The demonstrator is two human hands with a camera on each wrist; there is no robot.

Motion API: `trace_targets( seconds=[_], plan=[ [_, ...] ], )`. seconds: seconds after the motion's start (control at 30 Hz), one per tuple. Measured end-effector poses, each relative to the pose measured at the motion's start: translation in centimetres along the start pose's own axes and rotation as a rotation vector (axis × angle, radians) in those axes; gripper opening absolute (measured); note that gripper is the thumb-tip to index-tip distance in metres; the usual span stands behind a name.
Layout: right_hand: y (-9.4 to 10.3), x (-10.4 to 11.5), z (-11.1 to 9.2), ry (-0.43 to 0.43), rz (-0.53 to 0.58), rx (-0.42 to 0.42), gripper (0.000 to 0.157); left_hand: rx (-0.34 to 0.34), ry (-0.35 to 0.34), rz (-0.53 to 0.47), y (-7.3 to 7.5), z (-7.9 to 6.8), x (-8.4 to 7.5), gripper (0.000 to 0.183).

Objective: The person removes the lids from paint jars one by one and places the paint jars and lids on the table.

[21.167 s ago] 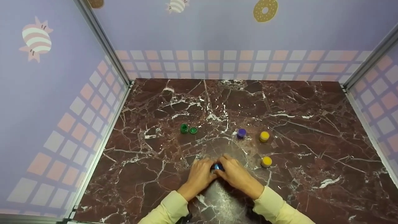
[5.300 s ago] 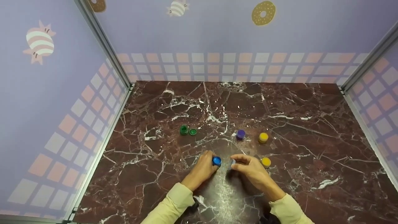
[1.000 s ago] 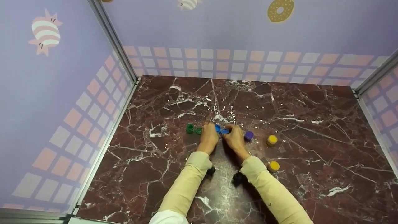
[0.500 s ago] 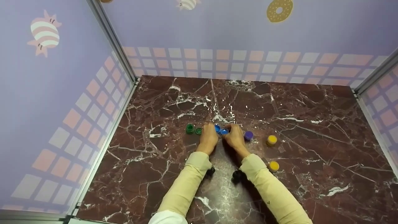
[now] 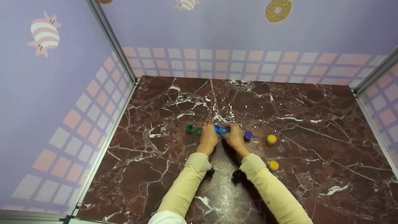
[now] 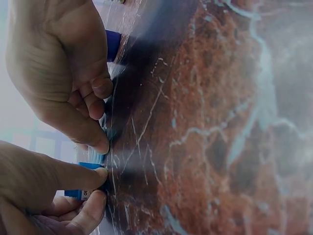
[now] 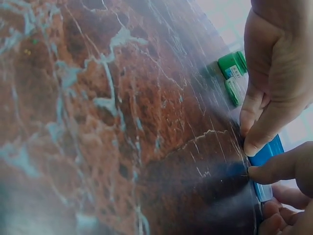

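Note:
Side by side on the marble-patterned table stand an uncapped blue paint jar [image 5: 216, 128] and its lid [image 5: 224, 131], the lid lying with its inner side up. My left hand [image 5: 209, 137] pinches the jar between thumb and finger; the left wrist view shows the jar [image 6: 73, 194] upright, its label partly covered. From the other side, my right hand [image 5: 235, 137] pinches the lid, whose pale rim [image 7: 264, 192] appears low on the table in the right wrist view. Left of my hands are an uncapped green paint jar [image 5: 189, 128] and a green lid [image 5: 198, 131].
Just right of my right hand stands a capped purple jar [image 5: 248, 135]. Farther right are two capped yellow jars, one at the back [image 5: 271, 140] and one nearer me [image 5: 273, 165]. Patterned panels [image 5: 236, 31] wall in the table at the back and sides.
Both hands held the closed blue jar near the front; then the lid came off into my right hand. Jar and lid moved back beside the green lid. Over the last second the hands barely move.

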State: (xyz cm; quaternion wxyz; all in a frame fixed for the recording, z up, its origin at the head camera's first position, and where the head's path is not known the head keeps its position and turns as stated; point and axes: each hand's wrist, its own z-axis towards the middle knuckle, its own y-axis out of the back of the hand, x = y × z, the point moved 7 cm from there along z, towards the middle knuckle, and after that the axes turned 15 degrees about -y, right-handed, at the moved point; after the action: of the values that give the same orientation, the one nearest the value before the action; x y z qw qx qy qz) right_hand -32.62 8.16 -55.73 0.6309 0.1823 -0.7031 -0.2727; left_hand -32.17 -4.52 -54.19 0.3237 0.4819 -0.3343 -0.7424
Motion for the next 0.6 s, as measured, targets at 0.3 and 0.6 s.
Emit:
trace_targets(
  seconds=[0.3, 0.6],
  plan=[
    [0.08, -0.1, -0.14, 0.02, 0.033, -0.002, 0.038, 0.006, -0.016, 0.022, 0.23, -0.34, -0.15, 0.027],
    [0.18, -0.19, -0.03, 0.018, 0.03, -0.016, 0.038, 0.042, 0.036, -0.007, 0.16, -0.66, -0.15, 0.035]
  ],
)
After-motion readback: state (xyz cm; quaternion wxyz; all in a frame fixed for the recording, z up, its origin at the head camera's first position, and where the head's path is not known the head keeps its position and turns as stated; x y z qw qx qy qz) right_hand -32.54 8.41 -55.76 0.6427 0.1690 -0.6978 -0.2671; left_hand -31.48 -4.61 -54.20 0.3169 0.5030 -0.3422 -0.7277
